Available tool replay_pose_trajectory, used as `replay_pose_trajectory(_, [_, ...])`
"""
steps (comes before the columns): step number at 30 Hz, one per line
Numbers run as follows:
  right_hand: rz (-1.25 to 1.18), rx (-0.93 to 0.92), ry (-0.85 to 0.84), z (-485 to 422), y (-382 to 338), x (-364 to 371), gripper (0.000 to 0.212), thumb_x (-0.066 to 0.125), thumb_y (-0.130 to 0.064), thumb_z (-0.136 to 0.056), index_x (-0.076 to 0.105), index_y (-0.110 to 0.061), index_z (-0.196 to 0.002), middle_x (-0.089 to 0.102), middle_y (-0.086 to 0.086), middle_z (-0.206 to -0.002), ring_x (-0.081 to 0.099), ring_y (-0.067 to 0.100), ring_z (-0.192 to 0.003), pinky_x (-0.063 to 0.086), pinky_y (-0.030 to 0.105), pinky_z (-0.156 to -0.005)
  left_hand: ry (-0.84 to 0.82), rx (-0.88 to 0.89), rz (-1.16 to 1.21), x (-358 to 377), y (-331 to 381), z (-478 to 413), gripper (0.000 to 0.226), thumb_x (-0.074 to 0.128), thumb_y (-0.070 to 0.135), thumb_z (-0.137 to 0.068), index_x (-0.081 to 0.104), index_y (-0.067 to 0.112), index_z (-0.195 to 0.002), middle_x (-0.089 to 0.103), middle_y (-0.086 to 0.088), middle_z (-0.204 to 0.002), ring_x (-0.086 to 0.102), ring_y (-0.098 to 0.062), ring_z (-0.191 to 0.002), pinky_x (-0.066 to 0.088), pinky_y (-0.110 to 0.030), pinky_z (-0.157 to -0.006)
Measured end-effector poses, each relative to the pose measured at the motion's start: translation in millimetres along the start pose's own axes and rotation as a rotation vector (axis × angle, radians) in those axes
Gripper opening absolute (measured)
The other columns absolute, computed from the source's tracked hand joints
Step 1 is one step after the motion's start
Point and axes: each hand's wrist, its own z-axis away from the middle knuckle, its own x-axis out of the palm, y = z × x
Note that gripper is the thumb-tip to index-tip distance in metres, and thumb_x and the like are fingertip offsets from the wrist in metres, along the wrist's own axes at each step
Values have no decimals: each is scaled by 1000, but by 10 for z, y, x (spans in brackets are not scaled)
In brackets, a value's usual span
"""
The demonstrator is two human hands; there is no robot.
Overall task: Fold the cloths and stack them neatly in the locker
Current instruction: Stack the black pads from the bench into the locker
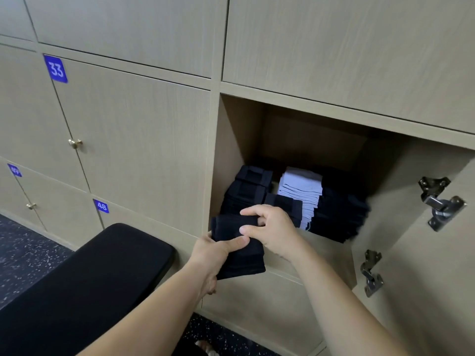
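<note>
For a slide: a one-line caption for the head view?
Left hand and right hand grip a folded black cloth before the open locker's pale stack and dark stacks.

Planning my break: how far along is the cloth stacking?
Done: folded black stacks and a pale blue stack sit inside the open locker. In hand: left hand and right hand grip one folded black cloth at the opening. Left: setting it on a stack.

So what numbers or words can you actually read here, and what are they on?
"33": white digits on the upper blue tag, at the corner of a closed locker door.
"48": white digits on the lower blue tag.
Far-left blue tag: two digits, too blurred to read.
No writing shows on the held dark cloth or the stacked cloths.
</note>
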Motion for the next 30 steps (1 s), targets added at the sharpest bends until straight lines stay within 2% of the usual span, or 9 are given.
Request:
replay_pose_trajectory(3, [-28, 57, 57, 14, 56, 2, 14, 70, -15, -81, 65, -27, -86, 56, -13, -58, 49, 4, -52, 45, 21, -57, -38, -11, -11, -25, -5, 26, 59, 89, 23, -63, 63, 11, -114, 76, -11, -96, 73, -31, -89, 56, -50, -89])
replay_pose_trajectory(7, [39, 86, 171, -32, 120, 47, 14, 65, -18, -84, 55, -25, -80, 59, -3, -77, 50, 11, -59, 42, 27, -58, -30, -32, 25, -49, -20, -27, 48, 70, 49, -84, 62, 17, -119, 75, -6, -103, 72, -28, -96, 48, -51, -100])
replay_pose_trajectory(11, [50, 177, 310, -82, 175, 59, 15, 62, -11, -84, 51, -21, -79, 57, -2, -74, 50, 13, -59, 46, 31, -60, 9, -4, 53, -74, -45, -92, 33, 58, 39, -95, 63, 17, -120, 76, -5, -102, 71, -28, -97, 46, -53, -102])
replay_pose_trajectory(14, [-117, 328, 230, -120, 189, 16, 15, 65, -10, -80, 58, -21, -87, 63, 1, -84, 58, 18, -67, 56, 34, -62, 80, 60, 60, -106, -59, -138, 16, 64, 26, -94, 66, 19, -107, 77, -5, -95, 72, -27, -92, 53, -48, -94])
replay_pose_trajectory(16, [-256, 434, 79, -145, 183, -54, 19, 67, -7, -81, 61, -18, -96, 64, 2, -83, 56, 15, -58, 49, 24, -53, 125, 90, 59, -128, -45, -176, 9, 67, 20, -92, 65, 19, -101, 76, -7, -96, 72, -28, -91, 56, -48, -91])
replay_pose_trajectory(19, [-339, 497, -38, -256, 240, -159, 14, 64, -1, -83, 63, -12, -91, 62, 7, -75, 52, 12, -49, 40, 20, -43, 156, 134, 43, -160, -30, -244, 13, 67, 18, -92, 66, 17, -104, 75, -6, -98, 72, -26, -90, 58, -45, -86])
replay_pose_trajectory(22, [-395, 478, 94, -451, 355, -242, 13, 63, -1, -85, 67, -8, -96, 66, 7, -89, 58, 13, -63, 45, 17, -43, 181, 172, 3, -195, -41, -315, 12, 62, 18, -96, 67, 17, -106, 76, -3, -96, 72, -21, -89, 58, -38, -81])
replay_pose_trajectory(25, [-567, 446, 312, -666, 418, -271, 10, 62, 0, -89, 64, -9, -85, 67, 6, -93, 63, 14, -76, 51, 17, -51, 178, 187, -36, -222, -83, -376, 10, 62, 17, -95, 68, 21, -102, 76, 3, -90, 73, -17, -84, 57, -31, -71])
replay_pose_trajectory(30, [-778, 467, 550, -1011, 383, -41, 21, 61, 9, -87, 54, -10, -81, 55, -1, -83, 57, 11, -72, 54, 31, -80, 153, 152, -74, -234, -188, -462, 10, 65, 21, -93, 69, 26, -102, 76, 9, -85, 73, -15, -82, 59, -36, -75])
